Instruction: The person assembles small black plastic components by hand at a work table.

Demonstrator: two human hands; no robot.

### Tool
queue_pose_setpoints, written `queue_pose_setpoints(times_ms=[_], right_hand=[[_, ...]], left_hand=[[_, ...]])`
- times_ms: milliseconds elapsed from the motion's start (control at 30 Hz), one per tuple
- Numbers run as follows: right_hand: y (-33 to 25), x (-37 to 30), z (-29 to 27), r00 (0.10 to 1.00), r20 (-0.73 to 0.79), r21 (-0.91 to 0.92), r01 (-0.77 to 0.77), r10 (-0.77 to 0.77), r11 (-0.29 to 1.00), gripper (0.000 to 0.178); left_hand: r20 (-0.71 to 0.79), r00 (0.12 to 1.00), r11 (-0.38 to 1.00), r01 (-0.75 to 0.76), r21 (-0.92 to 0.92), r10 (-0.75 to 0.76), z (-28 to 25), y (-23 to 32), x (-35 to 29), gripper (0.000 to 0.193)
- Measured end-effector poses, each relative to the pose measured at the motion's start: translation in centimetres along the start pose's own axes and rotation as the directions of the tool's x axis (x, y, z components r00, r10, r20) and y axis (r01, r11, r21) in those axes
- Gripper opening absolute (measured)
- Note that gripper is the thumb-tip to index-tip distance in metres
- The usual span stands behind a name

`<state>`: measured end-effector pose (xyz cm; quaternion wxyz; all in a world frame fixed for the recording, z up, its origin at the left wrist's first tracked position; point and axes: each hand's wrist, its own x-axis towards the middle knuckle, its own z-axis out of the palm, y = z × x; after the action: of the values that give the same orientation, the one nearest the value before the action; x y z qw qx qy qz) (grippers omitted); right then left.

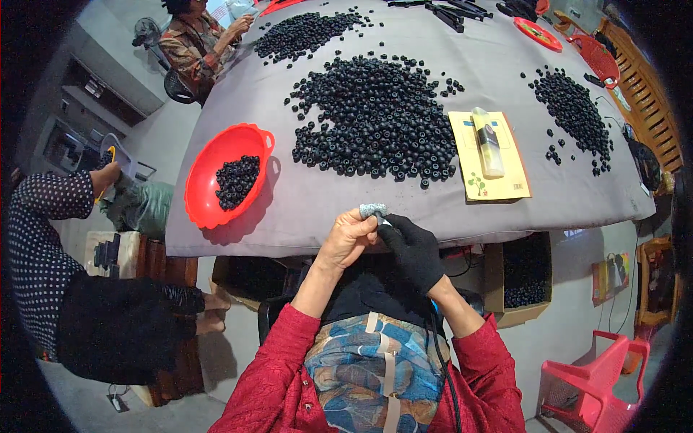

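Observation:
At the table's front edge my two hands meet, fingertips close together. My left hand (pixel 343 242) is bare, its fingers pinched; speckled grey-white wrapping (pixel 371 210) covers a fingertip there. My right hand (pixel 416 252) wears a black glove, and its fingers are closed too. A small pale piece shows between the hands, too small to name. Just beyond them lies a large pile of small black ring-like parts (pixel 375 119). To the left a red scalloped plastic basin (pixel 202 173) holds some of the same parts.
A yellow booklet (pixel 473 173) with a clear tube (pixel 491 155) on it lies right of the pile. More black parts (pixel 574 108) are heaped beyond. A cardboard box (pixel 494 281) stands under the table, a pink stool (pixel 577 382) at lower right. Two other people work at the left.

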<state>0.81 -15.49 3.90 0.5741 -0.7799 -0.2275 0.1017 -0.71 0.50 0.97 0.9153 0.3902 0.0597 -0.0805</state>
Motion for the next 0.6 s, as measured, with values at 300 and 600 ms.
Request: queue_pose_setpoints(times_ms=[300, 600], right_hand=[[0.10, 0.17, 0.15, 0.997, 0.031, 0.068, -0.075, 0.073, 0.995, 0.027], [0.23, 0.16, 0.26, 0.999, 0.015, 0.024, -0.029, 0.029, 0.999, 0.027]], left_hand=[[-0.011, 1.000, 1.000, 0.006, 0.015, -0.005, 0.07, 0.12, -0.12, 0.011], [-0.006, 1.000, 0.999, 0.004, 0.052, -0.004, 0.11, 0.25, -0.25, 0.008]])
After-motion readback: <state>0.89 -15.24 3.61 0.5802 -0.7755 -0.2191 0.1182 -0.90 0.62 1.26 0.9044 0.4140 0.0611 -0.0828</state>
